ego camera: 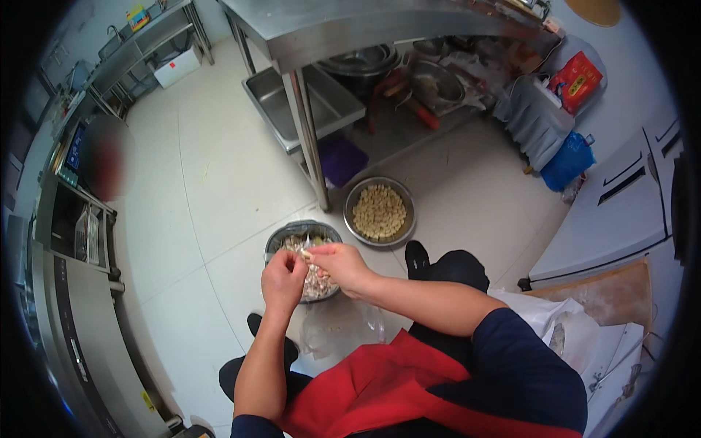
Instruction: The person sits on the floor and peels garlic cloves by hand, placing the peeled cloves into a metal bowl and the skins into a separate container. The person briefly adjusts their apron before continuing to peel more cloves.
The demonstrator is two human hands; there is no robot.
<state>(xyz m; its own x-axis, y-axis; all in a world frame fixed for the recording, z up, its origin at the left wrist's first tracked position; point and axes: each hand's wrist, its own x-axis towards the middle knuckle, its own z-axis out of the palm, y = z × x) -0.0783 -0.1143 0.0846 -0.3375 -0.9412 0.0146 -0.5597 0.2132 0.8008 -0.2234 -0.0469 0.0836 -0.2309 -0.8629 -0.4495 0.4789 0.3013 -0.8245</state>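
Observation:
My left hand (284, 278) and my right hand (340, 266) meet over a dark bin (269, 245) on the floor, which holds pale, papery scraps that look like garlic skins. Between the right thumb and fingers is a small pale piece, apparently a garlic clove (306, 254). The left fingers are curled close beside it; whether they grip anything is hidden. A round steel basin (411, 230) stands on the floor beyond the right hand, with many peeled pale-yellow cloves (379, 212) in it. A clear plastic bag (342, 328) lies between the bin and my red apron.
A steel table (350, 46) stands ahead, its leg (306, 137) close behind the bin and basin. A steel tray (274, 109) and bowls sit beneath it. At the right is a white refrigerator (597, 202). Another person, blurred, is at the far left.

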